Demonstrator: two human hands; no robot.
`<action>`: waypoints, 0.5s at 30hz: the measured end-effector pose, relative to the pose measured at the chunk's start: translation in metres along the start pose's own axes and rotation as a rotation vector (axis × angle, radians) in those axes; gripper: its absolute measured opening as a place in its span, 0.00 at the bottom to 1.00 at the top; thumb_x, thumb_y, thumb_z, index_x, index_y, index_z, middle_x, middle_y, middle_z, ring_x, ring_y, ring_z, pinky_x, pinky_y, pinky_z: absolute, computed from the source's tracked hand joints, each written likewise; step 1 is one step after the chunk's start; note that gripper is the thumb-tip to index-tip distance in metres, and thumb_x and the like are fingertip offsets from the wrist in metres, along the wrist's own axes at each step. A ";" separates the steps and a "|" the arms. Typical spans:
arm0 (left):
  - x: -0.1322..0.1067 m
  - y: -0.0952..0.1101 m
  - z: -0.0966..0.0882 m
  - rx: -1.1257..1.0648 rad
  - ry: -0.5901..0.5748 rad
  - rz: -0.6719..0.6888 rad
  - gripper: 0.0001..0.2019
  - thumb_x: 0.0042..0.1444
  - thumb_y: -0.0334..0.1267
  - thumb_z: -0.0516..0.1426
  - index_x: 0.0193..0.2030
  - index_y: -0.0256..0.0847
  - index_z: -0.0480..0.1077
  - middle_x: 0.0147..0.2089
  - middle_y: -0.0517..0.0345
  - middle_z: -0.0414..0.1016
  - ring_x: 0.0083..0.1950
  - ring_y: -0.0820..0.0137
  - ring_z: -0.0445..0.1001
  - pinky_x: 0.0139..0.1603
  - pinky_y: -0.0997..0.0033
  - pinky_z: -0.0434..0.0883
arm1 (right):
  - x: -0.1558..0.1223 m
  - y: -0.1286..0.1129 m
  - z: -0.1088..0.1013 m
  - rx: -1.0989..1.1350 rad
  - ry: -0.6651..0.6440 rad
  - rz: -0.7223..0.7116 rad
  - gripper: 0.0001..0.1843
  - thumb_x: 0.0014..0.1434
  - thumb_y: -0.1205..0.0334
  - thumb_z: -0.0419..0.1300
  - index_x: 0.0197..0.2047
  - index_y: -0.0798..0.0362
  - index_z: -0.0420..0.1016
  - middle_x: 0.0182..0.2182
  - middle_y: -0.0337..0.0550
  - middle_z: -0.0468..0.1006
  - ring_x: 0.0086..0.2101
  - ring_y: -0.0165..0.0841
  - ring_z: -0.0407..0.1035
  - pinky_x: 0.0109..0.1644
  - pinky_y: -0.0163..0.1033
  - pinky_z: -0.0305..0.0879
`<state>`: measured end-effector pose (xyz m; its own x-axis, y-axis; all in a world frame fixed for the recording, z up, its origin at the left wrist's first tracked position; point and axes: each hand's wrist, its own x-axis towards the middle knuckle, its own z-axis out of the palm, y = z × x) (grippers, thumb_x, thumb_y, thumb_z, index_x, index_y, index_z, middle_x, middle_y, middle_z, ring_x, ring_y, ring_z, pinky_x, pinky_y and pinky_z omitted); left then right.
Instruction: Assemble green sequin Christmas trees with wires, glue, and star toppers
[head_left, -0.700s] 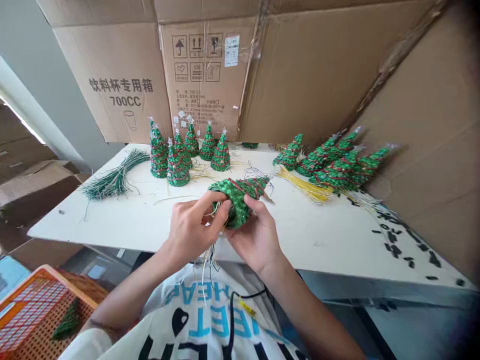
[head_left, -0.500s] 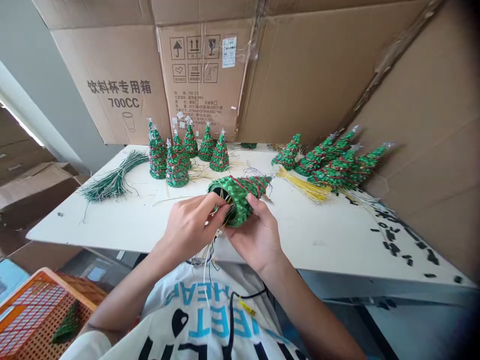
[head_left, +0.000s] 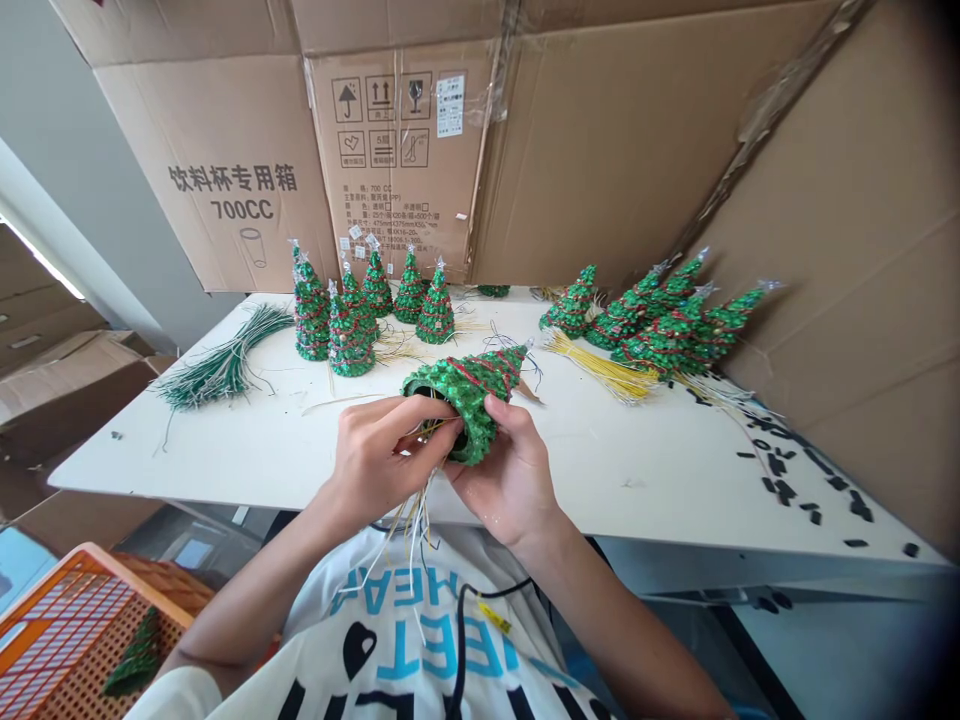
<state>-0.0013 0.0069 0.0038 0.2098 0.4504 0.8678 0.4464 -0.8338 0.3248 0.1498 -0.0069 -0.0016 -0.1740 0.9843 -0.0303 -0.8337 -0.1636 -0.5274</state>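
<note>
A small green Christmas tree point(head_left: 474, 392) with red garland lies tilted on its side between my hands, its hollow base turned toward my left. My right hand point(head_left: 510, 465) is wrapped round its underside, thumb on the near flank. At the dark opening, my left hand point(head_left: 394, 440) pinches thin wires point(head_left: 420, 500) between thumb and fingertips. White and yellow wire ends trail below my left hand over my shirt. How the wires sit inside the tree is hidden.
Several upright trees point(head_left: 351, 335) stand at the back left, beside a bundle of green wires point(head_left: 229, 355). Several leaning trees point(head_left: 667, 325), a yellow wire bundle point(head_left: 604, 368) and black bits point(head_left: 784, 490) lie right. Cardboard point(head_left: 600, 150) walls the table's back; an orange basket point(head_left: 97, 560) stands lower left.
The tree has shifted slightly left, and its open base has turned a little downward. My left fingers have drawn slightly back from inside the opening, with more wire showing below them.
</note>
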 end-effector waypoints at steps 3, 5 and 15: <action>0.000 0.000 0.000 -0.045 0.042 0.067 0.04 0.67 0.28 0.66 0.43 0.40 0.78 0.25 0.70 0.68 0.24 0.81 0.62 0.29 0.77 0.60 | -0.003 0.001 0.002 -0.017 -0.005 -0.005 0.21 0.53 0.57 0.79 0.51 0.43 0.86 0.40 0.34 0.92 0.43 0.40 0.86 0.50 0.44 0.84; 0.000 -0.001 -0.001 -0.076 0.051 0.119 0.05 0.67 0.26 0.65 0.42 0.40 0.77 0.25 0.70 0.68 0.24 0.81 0.61 0.29 0.77 0.60 | -0.004 0.000 0.003 -0.030 -0.014 -0.007 0.21 0.53 0.57 0.78 0.51 0.43 0.86 0.40 0.34 0.92 0.43 0.40 0.86 0.50 0.44 0.83; -0.002 -0.001 -0.001 -0.126 0.046 0.038 0.13 0.61 0.21 0.58 0.32 0.42 0.63 0.24 0.72 0.51 0.24 0.80 0.52 0.27 0.76 0.52 | -0.010 0.005 0.006 -0.109 -0.001 -0.120 0.17 0.55 0.53 0.78 0.48 0.42 0.87 0.39 0.34 0.91 0.48 0.44 0.85 0.53 0.47 0.83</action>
<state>-0.0028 0.0069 0.0021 0.1829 0.4053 0.8957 0.3252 -0.8847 0.3340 0.1442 -0.0184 0.0012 -0.0775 0.9962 0.0395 -0.7870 -0.0369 -0.6158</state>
